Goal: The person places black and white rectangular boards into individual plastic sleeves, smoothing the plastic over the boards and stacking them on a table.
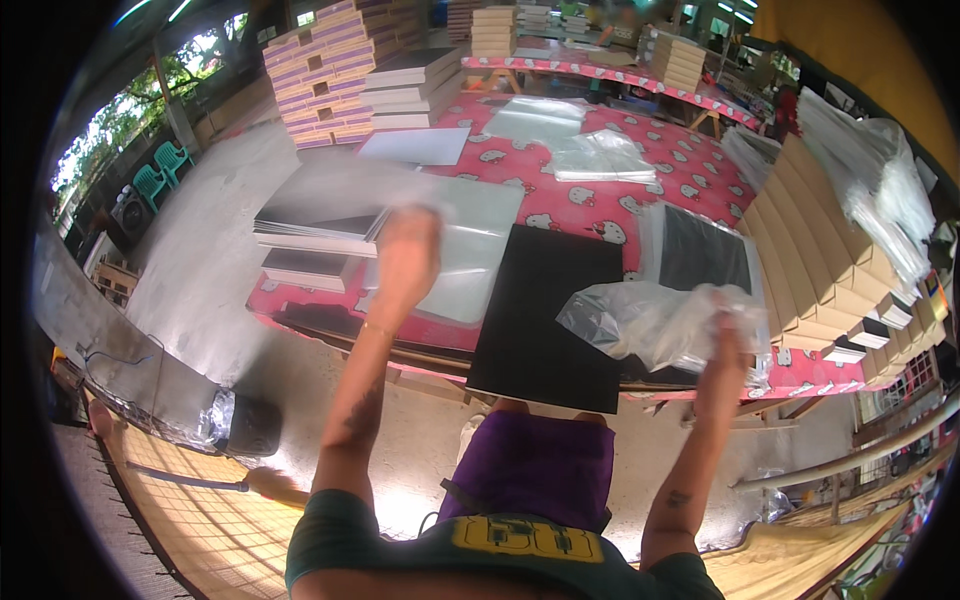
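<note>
My left hand (412,250) is closed and smeared by motion, over the near left of the table. From its fingers a blurred pale sheet (335,190) reaches left, above a stack of dark-topped boards (315,232). At the right, my right hand (728,325) grips a crumpled clear plastic bag (650,318), also partly blurred. Part of this bag hangs over a flat black board (550,310), which lies at the table's front edge between my hands. Beside my left hand lie flat clear plastic sleeves (468,240).
A pink patterned cloth (690,200) covers the table. More plastic bags (602,158) lie farther back. Piled cartons (318,75) and stacked boards (415,85) rise at the back left. A leaning row of brown cardboard boxes (815,245) lines the right, with plastic bags (870,170) on top.
</note>
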Demonstrator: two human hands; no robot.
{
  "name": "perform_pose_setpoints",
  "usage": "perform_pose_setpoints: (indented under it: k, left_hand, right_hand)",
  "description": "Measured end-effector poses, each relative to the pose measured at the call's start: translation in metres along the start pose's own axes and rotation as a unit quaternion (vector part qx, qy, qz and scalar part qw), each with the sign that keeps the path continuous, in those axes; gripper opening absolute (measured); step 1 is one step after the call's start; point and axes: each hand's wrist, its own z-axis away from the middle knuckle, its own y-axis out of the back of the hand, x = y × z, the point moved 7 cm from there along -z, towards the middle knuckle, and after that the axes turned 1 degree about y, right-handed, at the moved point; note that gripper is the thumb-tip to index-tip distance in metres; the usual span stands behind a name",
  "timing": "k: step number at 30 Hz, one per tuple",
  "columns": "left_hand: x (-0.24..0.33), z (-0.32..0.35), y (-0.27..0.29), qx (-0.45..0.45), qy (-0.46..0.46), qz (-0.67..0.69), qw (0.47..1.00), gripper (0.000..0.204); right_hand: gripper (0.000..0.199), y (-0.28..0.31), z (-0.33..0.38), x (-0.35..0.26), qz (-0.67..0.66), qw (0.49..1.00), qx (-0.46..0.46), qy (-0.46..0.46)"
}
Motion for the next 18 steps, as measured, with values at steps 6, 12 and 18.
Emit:
perform_pose_setpoints:
  k: [6, 12, 18]
  left_hand:
    - [0.138, 0.046, -0.042, -0.166, 0.063, 0.546, 0.818, 0.033]
    - [0.152, 0.057, -0.010, -0.097, 0.013, 0.471, 0.876, 0.014]
    - [0.109, 0.049, -0.011, 0.037, 0.093, 0.470, 0.877, 0.004]
  right_hand:
    - [0.023, -0.099, 0.049, 0.094, -0.189, 0.948, -0.235, -0.101]
    - [0.015, -0.109, 0.059, 0.076, -0.240, 0.953, -0.165, -0.088]
    - [0.040, -0.109, 0.072, 0.049, -0.398, 0.877, -0.246, -0.103]
